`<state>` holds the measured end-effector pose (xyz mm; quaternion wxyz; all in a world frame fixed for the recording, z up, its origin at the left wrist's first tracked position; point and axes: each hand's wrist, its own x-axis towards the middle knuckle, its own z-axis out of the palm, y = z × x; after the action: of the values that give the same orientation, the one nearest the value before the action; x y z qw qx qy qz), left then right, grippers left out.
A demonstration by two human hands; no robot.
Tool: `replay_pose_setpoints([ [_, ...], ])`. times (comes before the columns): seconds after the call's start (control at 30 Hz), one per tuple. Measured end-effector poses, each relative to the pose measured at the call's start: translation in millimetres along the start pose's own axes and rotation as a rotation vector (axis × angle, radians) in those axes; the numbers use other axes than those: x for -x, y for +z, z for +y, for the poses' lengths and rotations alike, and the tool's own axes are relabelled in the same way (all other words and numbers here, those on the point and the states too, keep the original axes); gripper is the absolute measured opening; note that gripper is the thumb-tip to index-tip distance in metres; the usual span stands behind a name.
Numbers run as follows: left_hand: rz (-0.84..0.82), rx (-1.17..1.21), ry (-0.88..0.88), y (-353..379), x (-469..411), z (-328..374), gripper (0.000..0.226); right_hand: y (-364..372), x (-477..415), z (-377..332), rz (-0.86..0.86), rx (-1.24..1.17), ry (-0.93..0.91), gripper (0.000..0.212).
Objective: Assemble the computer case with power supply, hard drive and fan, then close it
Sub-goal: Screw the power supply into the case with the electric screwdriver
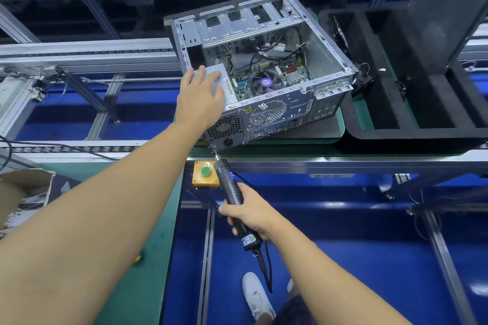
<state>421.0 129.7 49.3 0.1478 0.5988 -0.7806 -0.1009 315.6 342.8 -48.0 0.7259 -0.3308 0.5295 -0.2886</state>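
Observation:
An open grey computer case (327, 60) lies on its side on a green pallet, its motherboard and CPU fan (265, 82) showing. The silver power supply (224, 79) sits in the case's near left corner. My left hand (200, 97) presses flat on top of it, fingers spread. My right hand (250, 212) grips a black electric screwdriver (232, 192), whose bit touches the lower rear corner of the case at the power supply's vent (224, 128).
A black foam tray (401, 113) with slots stands right of the case, with a dark side panel (449, 8) leaning in it. A yellow box with a green button (206, 173) sits at the conveyor's edge. Conveyor rails run left. A cardboard box (23, 187) lies lower left.

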Motion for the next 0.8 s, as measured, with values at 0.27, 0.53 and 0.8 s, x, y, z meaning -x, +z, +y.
replay_pose_setpoints([
  [0.27, -0.128, -0.122, 0.094, -14, 13, 3, 0.093, -24, 19, -5, 0.011, 0.082, -0.035, 0.039],
  [0.53, -0.208, -0.273, 0.261, -19, 14, -1, 0.087, -50, 48, -26, 0.061, 0.158, -0.106, 0.035],
  [0.8, -0.311, -0.36, 0.33, -33, -4, -11, 0.075, -66, 72, -57, 0.126, 0.233, -0.186, 0.02],
])
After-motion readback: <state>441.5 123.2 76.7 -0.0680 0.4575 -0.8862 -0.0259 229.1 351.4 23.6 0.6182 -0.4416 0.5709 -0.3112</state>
